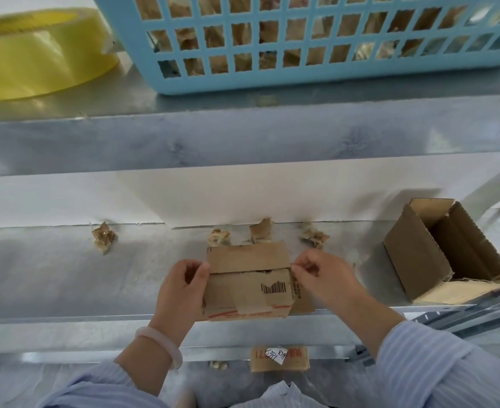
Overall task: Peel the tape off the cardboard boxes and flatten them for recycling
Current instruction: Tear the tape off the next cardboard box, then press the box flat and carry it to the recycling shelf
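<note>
Head view: the small box [248, 281] lies on the metal shelf [66, 278] close to its front edge, straight ahead of the person, its long axis running left to right; the seam [251, 271] between its closed flaps runs the same way. The left hand [181, 287] grips the box's left end, fingers curled round that side. The right hand [316, 275] is at the opposite end, its fingertips [300, 265] pinched together just where the seam meets the right edge. So the seam stretches away from the right fingers towards the left hand, and a peel would likely have to travel leftwards along it while the left hand braces.

What the pinch holds is hard to make out; it is probably the tape's end, but the tape itself is too faint to see. The box's right face is hidden behind the right hand, and its underside is out of sight.

An open box [437, 254] stands well apart to the right; crumpled scraps [104, 237] lie along the back of the shelf. Above, a blue basket [301, 78] and a yellow roll [36, 63] are both cut off by the frame; the basket's brownish contents cannot be identified.
</note>
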`<state>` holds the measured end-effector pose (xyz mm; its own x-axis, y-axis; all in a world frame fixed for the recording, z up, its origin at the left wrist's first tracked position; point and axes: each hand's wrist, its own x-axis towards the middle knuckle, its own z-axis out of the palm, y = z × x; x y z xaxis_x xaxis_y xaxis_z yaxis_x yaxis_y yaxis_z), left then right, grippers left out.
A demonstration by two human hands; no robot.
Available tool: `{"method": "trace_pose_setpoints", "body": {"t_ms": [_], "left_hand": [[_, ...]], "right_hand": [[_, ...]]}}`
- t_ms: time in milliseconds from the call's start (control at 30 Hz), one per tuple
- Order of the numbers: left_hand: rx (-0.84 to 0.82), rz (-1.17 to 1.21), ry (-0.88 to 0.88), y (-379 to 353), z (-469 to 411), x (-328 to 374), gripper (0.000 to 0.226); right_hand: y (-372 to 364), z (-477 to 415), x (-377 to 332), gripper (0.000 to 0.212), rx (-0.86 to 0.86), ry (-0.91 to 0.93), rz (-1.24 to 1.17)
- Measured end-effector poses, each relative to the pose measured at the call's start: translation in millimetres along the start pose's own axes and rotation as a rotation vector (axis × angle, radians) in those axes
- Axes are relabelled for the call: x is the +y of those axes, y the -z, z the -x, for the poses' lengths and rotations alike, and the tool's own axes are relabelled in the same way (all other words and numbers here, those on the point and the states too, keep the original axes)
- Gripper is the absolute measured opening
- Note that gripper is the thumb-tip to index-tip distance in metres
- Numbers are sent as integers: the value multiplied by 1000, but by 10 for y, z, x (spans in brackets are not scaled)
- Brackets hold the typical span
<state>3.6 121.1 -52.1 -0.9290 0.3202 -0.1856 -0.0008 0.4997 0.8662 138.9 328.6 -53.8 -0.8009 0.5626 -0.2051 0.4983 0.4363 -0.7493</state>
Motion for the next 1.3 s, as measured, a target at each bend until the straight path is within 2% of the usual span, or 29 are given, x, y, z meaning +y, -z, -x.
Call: {"method": "trace_pose_setpoints", "body": {"t_ms": [133,233,333,400,500,567,633,700,733,800,867,933,1133,1300], "left_hand": [[-35,222,114,93,-28,12,24],[-115,292,106,154,-20,33,26],[-195,226,41,171,15,77,31],[-230,179,12,182,21,114,39],[-288,100,-18,207,-29,120,48],[-316,-56,-72,233,-89,81,52],[-389,-183,-111,253,-132,46,82],[-446,-223,-114,245,-146,49,103],[-463,-238,-119,225,-139,64,109],[-451,-300,-123,155,-122,100,115],[-387,-383,-116,60,-93,154,116],[-330,-443,-123,-35,-53,179,117],[-252,-416,-125,-146,32,141,98],[-266,-216,-206,-39,128,211,73]], "right_hand": [[-53,55,-32,11,51,-9,-125],[-51,70,-26,18,-7,45,-163],[-52,53,-1,24,-59,99,9],[-54,33,12,21,-63,128,27],[-43,36,-65,27,-66,29,-189],[-15,38,-150,28,-63,-53,-381],[23,30,-202,26,-84,-94,-439],[43,22,-234,25,-135,-101,-295],[41,23,-257,35,-164,-102,-193],[-17,27,-327,69,-175,-103,-37],[-124,25,-387,97,-139,-102,120],[-236,35,-421,106,-130,-102,274],[-271,98,-442,93,-125,-88,270],[-106,240,-397,68,-52,-64,-35]]}}
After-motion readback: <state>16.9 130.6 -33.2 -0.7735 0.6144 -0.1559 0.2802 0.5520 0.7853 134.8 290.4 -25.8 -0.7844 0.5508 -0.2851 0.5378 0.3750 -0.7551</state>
